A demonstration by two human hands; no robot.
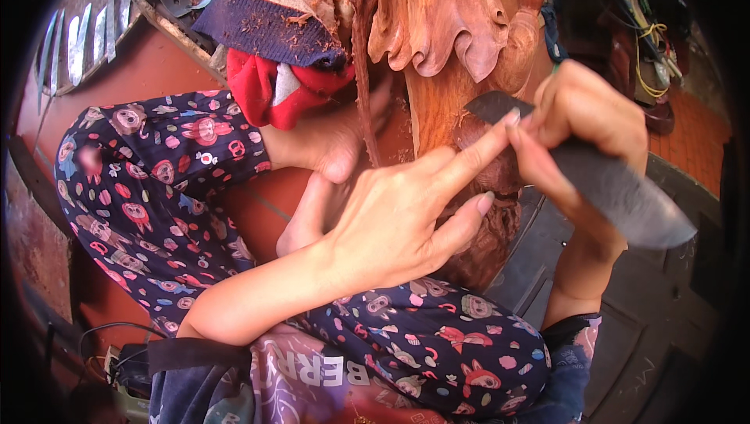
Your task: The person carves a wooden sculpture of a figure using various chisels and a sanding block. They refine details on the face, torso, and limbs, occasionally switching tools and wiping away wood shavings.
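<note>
My right hand (582, 123) grips a dark flat metal scraper blade (629, 197) about its middle, its rounded ends showing on both sides of the fist. The outstretched index finger of my left hand (394, 217) meets the blade and the right thumb near the far end. The left thumb is spread apart; its other fingers are mostly hidden. Beneath both hands lies a reddish-brown wood carving (437, 14) with wavy folds, a small carved raised hand at its far end, and a darker, rougher near part (488, 240).
Several metal blades (78, 45) lie in a row at the far left beside a wooden tray (176, 37). Cloths dusted with wood shavings (273, 26) rest against the carving. My folded legs surround it on a red tiled floor (183, 57). Yellow cords (648, 57) and a dark panel (633, 315) are at right.
</note>
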